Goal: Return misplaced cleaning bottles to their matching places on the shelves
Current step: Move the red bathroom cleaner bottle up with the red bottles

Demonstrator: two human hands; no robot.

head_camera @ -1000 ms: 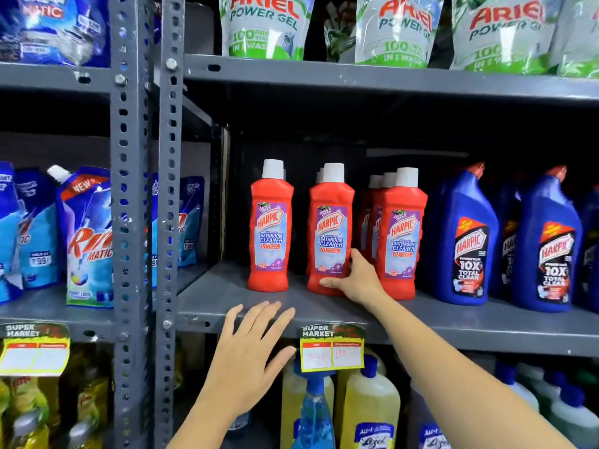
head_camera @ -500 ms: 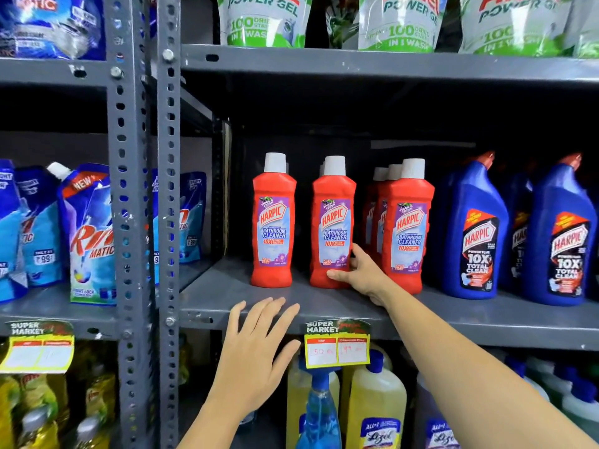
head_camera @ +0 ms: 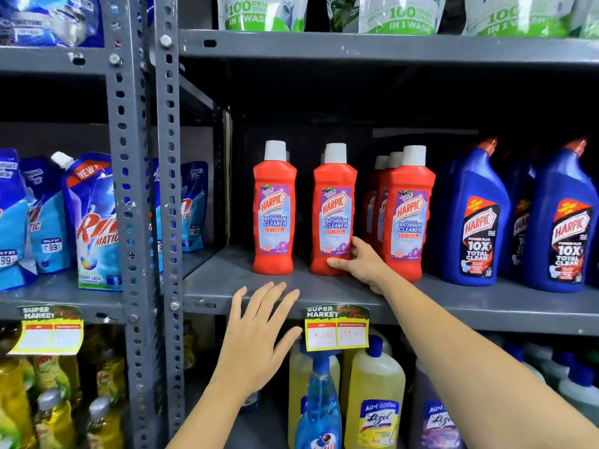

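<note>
A: Red bathroom cleaner bottle [head_camera: 334, 212], the middle one with the white cap. Where is it standing?

B: Upright on the grey metal shelf [head_camera: 486, 306], near the front edge. Another red bottle [head_camera: 274, 210] of the same kind stands apart to its left, and a row of red bottles [head_camera: 409, 215] stands just to its right, running back into the shelf.

A: And the hands?

B: The right hand [head_camera: 364, 265] is wrapped around the lower right side of that middle bottle. The thumb lies across the base at the front, and the fingers reach behind it, into the gap between it and the row of red bottles. So it grasps the bottle low down.

A: The left hand [head_camera: 256, 338]?

B: Released, with the fingers spread. It is held flat in front of the shelf edge, fingertips reaching up over the lip, below the left red bottle. It holds nothing. I cannot tell whether it touches the shelf.

A: What else is on that level?

B: To the right of the red ones, blue toilet cleaner bottles [head_camera: 476, 222] with angled necks and red caps, upright.

A: Anything on the shelf edge?

B: A yellow price tag [head_camera: 337, 328] hangs from the edge between the two forearms. Below it stand yellow floor cleaner bottles [head_camera: 376, 400] and a blue spray bottle [head_camera: 319, 406].

A: And above and left?

B: Green and white detergent pouches [head_camera: 400, 14] on the shelf above, blue detergent pouches [head_camera: 94, 218] in the bay to the left.
</note>
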